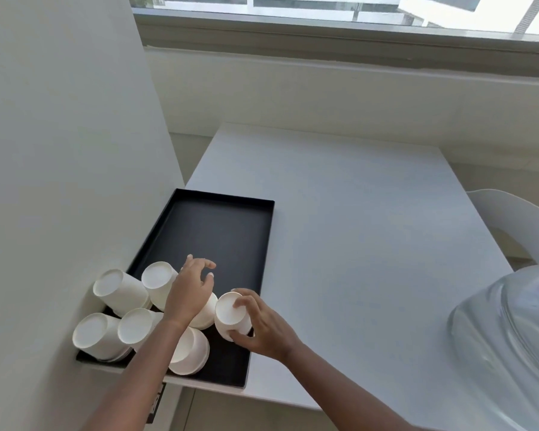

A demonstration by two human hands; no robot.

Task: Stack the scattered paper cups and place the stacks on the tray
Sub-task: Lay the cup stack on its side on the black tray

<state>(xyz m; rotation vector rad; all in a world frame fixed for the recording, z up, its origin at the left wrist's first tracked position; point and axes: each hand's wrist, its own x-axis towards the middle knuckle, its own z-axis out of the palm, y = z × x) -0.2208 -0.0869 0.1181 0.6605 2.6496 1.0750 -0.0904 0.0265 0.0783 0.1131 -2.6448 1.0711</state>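
Gripping the upturned cup stack (229, 315) with my right hand (262, 325), thumb low and fingers over its base, I hold it steady by the 4 o'clock edge of the tray (218, 225), probably to seat it upright. My left hand (192, 293) hovers slack-fingered, holding nothing, above the crowded stacks (119, 290) around 7 o'clock, which hem in the landing spot; a clear glass bowl (504, 337) sits well apart at the table's (355, 213) 4 o'clock

left hand (191, 292) relaxed, right hand (266, 328) grips cup (227, 314)
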